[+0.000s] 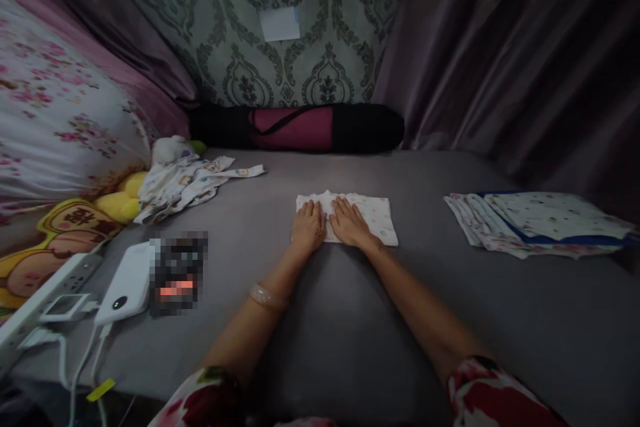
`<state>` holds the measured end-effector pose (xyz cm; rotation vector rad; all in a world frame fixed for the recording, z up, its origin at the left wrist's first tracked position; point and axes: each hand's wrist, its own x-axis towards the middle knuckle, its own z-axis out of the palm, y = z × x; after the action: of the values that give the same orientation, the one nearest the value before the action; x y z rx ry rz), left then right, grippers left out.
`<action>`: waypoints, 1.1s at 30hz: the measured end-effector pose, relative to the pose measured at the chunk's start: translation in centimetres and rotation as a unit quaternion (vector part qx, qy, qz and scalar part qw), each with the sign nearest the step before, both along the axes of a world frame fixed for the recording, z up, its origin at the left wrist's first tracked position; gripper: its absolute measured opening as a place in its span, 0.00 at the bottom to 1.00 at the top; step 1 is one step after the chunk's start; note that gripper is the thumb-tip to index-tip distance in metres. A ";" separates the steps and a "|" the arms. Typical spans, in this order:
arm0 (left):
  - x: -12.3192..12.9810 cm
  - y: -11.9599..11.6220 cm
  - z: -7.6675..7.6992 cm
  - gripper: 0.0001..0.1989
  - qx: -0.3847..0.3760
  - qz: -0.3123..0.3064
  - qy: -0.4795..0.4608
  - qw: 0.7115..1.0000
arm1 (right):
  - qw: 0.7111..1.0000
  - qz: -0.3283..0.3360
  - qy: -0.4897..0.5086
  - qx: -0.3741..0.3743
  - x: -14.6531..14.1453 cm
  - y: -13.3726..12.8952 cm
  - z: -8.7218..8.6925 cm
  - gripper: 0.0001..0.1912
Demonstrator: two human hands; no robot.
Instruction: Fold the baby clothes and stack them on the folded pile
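A folded white garment with a faint small print [379, 219] lies flat on the grey bed sheet [345, 307]. Palm down on its left part rests my left hand [309, 224], fingers stretched out. My right hand [349, 219] presses flat near its middle, close beside the left one, its fingers also extended. Neither hand grips anything. The garment's right end shows uncovered, while both hands hide parts of its left half.
Folded printed clothes [540, 220] are stacked at right. A crumpled printed garment [185, 184] lies left, near plush toys [120, 199]. A white power bank [129, 284] with cables and a power strip [55, 300] sit front left. A black and maroon bag [295, 128] lies along the wall.
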<state>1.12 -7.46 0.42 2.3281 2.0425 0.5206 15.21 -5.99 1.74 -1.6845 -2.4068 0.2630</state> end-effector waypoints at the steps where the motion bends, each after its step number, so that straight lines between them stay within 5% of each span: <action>1: -0.1 -0.1 0.3 0.27 0.001 -0.004 0.017 1.000 | 1.000 -0.006 0.001 -0.004 0.7 0.1 0.2 0.31; 6: -0.6 0.0 0.7 0.31 -0.033 -0.050 0.064 0.996 | 0.995 -0.090 -0.033 0.040 4.9 -0.2 -0.3 0.32; 10: -1.0 0.3 0.5 0.31 -0.068 -0.063 0.047 0.995 | 0.994 -0.095 -0.048 0.011 6.3 -0.5 -0.9 0.33; 17: -3.0 3.5 2.5 0.17 -0.053 -0.067 -0.027 0.996 | 0.995 -0.078 -0.043 0.032 8.3 2.4 1.8 0.23; 25: -5.4 9.0 3.3 0.12 -0.166 -0.046 0.000 0.985 | 0.994 -0.072 -0.071 -0.051 11.4 6.1 2.0 0.19; 33: -5.3 10.3 4.1 0.14 -0.227 -0.049 -0.041 0.972 | 0.991 -0.058 -0.051 -0.113 11.7 8.1 3.0 0.17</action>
<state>-4.22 2.86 4.50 2.0795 1.7659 0.1225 26.90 2.07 4.75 -1.9713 -2.4161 0.4579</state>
